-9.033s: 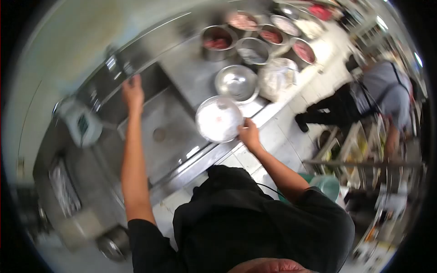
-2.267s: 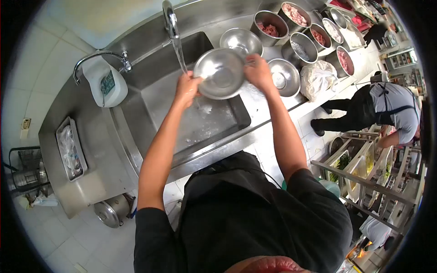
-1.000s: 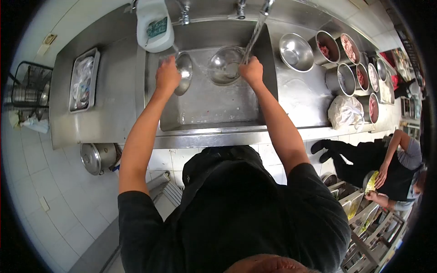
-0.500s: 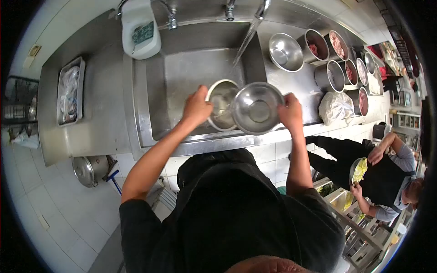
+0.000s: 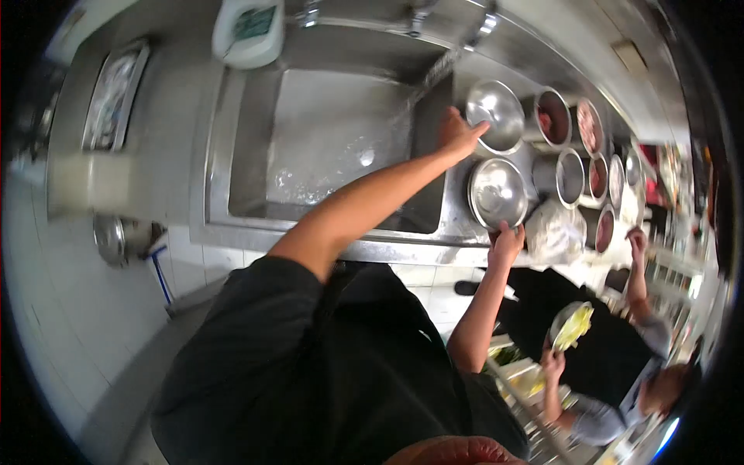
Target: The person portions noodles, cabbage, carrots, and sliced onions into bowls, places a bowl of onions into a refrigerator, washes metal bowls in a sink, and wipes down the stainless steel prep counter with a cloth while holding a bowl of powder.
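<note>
My left hand [image 5: 461,138] is at the near-left rim of a metal bowl [image 5: 500,108] on the counter right of the sink. Its thumb lies over the rim, and the other fingers are partly hidden outside it. Nearer to me, my right hand [image 5: 508,239] grips the front edge of another metal bowl [image 5: 500,195]. A second rim shows just beneath that one, so two vessels appear stacked.
Water runs from a tap [image 5: 487,23] into the steel sink [image 5: 310,132]. Several metal pots [image 5: 552,116], some with raw meat, stand at right beside a plastic bag [image 5: 556,231]. A co-worker [image 5: 597,333] holds a bowl of cut greens. A tray [image 5: 116,97] lies left.
The bowl in my right hand has gone from above the sink to the right-hand counter. My left hand has left the pale-rimmed vessel and reached across to the other bowl. The view has shifted.
</note>
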`<state>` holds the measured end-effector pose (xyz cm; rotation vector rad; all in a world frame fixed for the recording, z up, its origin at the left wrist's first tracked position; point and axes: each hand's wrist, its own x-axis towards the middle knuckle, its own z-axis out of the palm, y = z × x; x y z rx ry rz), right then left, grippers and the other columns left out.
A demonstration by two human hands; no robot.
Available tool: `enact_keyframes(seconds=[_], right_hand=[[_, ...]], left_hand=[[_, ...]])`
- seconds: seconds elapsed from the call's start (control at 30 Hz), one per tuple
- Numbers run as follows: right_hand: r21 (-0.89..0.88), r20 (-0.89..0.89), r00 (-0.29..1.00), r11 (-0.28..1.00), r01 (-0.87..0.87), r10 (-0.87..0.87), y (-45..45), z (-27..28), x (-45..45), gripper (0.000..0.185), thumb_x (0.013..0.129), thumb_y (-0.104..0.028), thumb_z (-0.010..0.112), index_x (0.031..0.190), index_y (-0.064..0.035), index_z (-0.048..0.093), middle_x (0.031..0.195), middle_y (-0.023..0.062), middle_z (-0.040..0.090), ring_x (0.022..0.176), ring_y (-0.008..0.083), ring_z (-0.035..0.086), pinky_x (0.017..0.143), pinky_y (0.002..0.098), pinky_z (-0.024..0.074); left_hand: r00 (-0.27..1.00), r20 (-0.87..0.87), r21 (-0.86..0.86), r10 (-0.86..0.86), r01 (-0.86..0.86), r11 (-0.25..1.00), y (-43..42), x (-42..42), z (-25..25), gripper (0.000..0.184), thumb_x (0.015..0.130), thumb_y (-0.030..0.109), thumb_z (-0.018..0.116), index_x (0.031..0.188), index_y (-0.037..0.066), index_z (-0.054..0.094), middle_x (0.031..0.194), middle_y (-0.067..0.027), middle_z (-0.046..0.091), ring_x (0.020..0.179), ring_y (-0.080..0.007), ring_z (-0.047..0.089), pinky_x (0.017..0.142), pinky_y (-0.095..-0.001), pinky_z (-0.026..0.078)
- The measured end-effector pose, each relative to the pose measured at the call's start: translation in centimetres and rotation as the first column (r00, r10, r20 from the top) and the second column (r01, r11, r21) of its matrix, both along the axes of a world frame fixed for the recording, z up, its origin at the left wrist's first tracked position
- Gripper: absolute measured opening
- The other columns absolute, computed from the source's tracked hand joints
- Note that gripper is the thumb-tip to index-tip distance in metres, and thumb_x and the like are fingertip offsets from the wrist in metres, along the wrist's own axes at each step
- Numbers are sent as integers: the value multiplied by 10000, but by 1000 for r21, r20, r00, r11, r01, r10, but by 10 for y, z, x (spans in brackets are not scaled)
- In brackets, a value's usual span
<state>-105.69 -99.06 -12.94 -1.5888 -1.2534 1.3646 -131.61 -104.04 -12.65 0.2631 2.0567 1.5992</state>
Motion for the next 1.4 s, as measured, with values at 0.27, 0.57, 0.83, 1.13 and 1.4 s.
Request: enact_keyframes(seconds=[0.27, 0.57, 0.83, 1.13, 1.4], right_hand=[[531, 475, 757, 540, -653, 449, -21, 91, -152, 267, 909, -106, 581, 1130, 30, 645, 1062, 201, 684, 986, 274, 675, 844, 354, 514], [12, 850, -87, -183, -983, 520, -84, 0, -302, 240, 786, -138, 579, 976, -62, 703, 893, 209, 680, 859, 407, 657, 797, 483, 512], [-299, 796, -463, -414, -860, 389, -93, -1, -273, 317, 775, -200, 629, 1070, -109, 702, 1051, 207, 662, 954, 399, 642, 865, 462, 505], [362, 603, 374, 176, -915, 704, -90, 33, -278, 122, 719, -111, 651, 763, -36, 737, 777, 184, 682, 739, 319, 686, 742, 388, 536], [536, 627, 536, 186, -823, 565, -110, 84, -272, 129, 699, -56, 600, 722, -47, 727, 750, 178, 675, 715, 337, 674, 724, 388, 544]], left_hand=[[969, 224, 306, 109, -176, 936, -31, -46, -41, 184, 730, -44, 566, 873, -6, 456, 830, -130, 529, 683, -248, 633, 533, -402, 620], [873, 324, 262, 365, -454, 852, -176, -38, -31, 179, 787, -19, 584, 875, 24, 434, 800, -101, 504, 643, -227, 603, 485, -363, 572], [902, 256, 174, 348, -397, 901, -207, -30, -36, 157, 763, -37, 567, 844, 20, 445, 817, -84, 485, 697, -207, 584, 520, -369, 602], [894, -449, -195, 18, -117, 974, -158, -40, -3, 203, 805, 77, 585, 1003, 53, 545, 884, -227, 640, 799, -390, 658, 699, -489, 530], [708, -700, -283, -99, -147, 948, -169, -61, 11, 246, 788, 42, 568, 1032, 36, 550, 941, -243, 622, 799, -449, 631, 724, -518, 518]])
